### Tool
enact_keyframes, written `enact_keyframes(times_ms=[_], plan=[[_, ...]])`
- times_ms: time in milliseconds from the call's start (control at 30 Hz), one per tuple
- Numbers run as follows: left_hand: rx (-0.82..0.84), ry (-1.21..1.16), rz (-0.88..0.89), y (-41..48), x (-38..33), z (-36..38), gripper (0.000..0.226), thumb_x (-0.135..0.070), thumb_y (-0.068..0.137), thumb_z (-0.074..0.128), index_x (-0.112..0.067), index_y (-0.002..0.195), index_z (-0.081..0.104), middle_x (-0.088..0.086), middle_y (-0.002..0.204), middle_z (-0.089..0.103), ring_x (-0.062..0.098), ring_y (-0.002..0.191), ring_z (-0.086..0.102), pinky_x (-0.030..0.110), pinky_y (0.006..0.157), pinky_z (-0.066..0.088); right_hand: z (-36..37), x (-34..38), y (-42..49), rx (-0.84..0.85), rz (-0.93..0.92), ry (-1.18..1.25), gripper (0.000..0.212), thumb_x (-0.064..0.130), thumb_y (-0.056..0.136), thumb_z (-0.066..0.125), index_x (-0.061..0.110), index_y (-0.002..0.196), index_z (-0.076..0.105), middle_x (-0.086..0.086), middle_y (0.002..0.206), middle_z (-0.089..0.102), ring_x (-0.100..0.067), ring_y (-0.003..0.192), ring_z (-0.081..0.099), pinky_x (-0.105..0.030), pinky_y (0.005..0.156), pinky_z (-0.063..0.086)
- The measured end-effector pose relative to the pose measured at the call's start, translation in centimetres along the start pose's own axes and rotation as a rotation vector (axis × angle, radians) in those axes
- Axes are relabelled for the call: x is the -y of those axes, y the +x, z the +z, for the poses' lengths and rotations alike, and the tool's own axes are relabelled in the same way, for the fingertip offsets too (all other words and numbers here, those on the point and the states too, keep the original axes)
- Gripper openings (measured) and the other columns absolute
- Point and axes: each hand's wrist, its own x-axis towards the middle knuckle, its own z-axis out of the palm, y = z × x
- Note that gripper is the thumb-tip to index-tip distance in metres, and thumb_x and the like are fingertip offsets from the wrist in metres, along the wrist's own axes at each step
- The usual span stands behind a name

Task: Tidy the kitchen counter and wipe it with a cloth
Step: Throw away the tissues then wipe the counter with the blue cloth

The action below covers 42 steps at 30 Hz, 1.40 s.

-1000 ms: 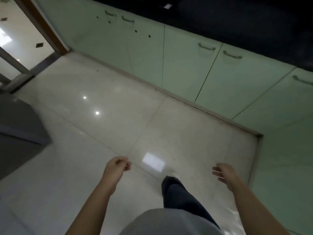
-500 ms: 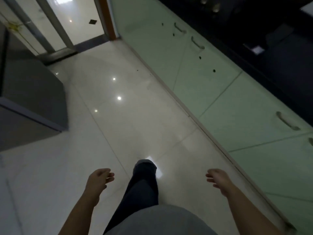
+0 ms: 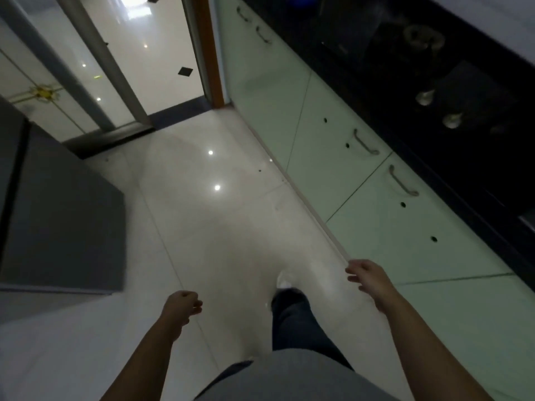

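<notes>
The dark kitchen counter (image 3: 477, 157) runs along the right side, above pale green cabinets (image 3: 362, 198). A black hob with a burner (image 3: 419, 39) and two metal knobs (image 3: 425, 96) is set into it. No cloth is in sight. My left hand (image 3: 181, 308) hangs low over the white floor, fingers loosely curled, holding nothing. My right hand (image 3: 370, 280) hangs near the cabinet base, fingers apart and empty. Both hands are well below the counter.
A glossy white tiled floor (image 3: 217, 227) stretches ahead to a doorway with a wooden frame (image 3: 211, 53) and a sliding glass door (image 3: 86, 68). A grey appliance (image 3: 63, 221) stands on the left. My leg in dark trousers (image 3: 292, 322) steps forward.
The view has swung left along the cabinets toward the doorway, bringing the hob into sight. I have stepped forward. Both hands stay empty and low.
</notes>
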Motion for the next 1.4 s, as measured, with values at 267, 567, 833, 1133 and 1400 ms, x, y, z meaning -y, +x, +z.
enact_keyframes(times_ms=[267,567,833,1133,1400], plan=[[0.1,0.011,0.388,5.0,-26.9,3.9,0.023,-0.01,0.092,0.043,-0.004,0.111,0.055,0.013,0.099,0.064,0.019,0.083,0.061,0.025,0.063,0.041,-2.3,17.8,13.9,-0.035,-0.014,0.09,0.019,0.016,0.094,0.048,0.007,0.109,0.054,-0.02,0.123,0.06,-0.023,0.093,0.055,-0.022,0.062,0.035],[-0.035,0.118,0.614,11.8,-44.8,-2.5,0.017,-0.011,0.091,0.049,-0.012,0.107,0.056,0.003,0.094,0.064,0.011,0.084,0.061,0.027,0.073,0.047,5.8,44.7,24.4,0.1,-0.323,-0.011,0.021,0.013,0.092,0.05,0.011,0.111,0.057,-0.015,0.117,0.062,-0.021,0.089,0.058,-0.019,0.062,0.038],[-0.104,0.122,0.65,24.9,-62.0,-10.4,0.021,-0.012,0.09,0.05,-0.009,0.109,0.056,0.01,0.099,0.064,0.024,0.092,0.061,0.033,0.077,0.043,11.3,56.5,31.2,-0.079,-0.24,0.177,0.022,0.014,0.092,0.05,0.012,0.114,0.052,-0.01,0.111,0.06,-0.022,0.093,0.058,-0.021,0.069,0.041],[0.054,0.487,0.925,32.8,-81.4,-4.6,0.023,-0.019,0.089,0.054,-0.013,0.11,0.06,0.001,0.101,0.063,0.015,0.092,0.058,0.028,0.08,0.044,11.2,68.5,40.0,-0.405,-0.263,0.254,0.038,0.016,0.091,0.054,0.01,0.128,0.046,-0.009,0.109,0.058,-0.02,0.099,0.055,-0.029,0.084,0.043],[0.202,0.75,1.127,37.9,-95.0,4.5,0.028,-0.014,0.089,0.051,-0.011,0.117,0.057,0.005,0.118,0.059,0.018,0.102,0.056,0.019,0.084,0.037,7.7,74.6,49.8,-0.615,-0.085,0.41,0.064,0.03,0.086,0.06,0.014,0.14,0.031,-0.013,0.138,0.046,-0.028,0.121,0.048,-0.036,0.097,0.04]])
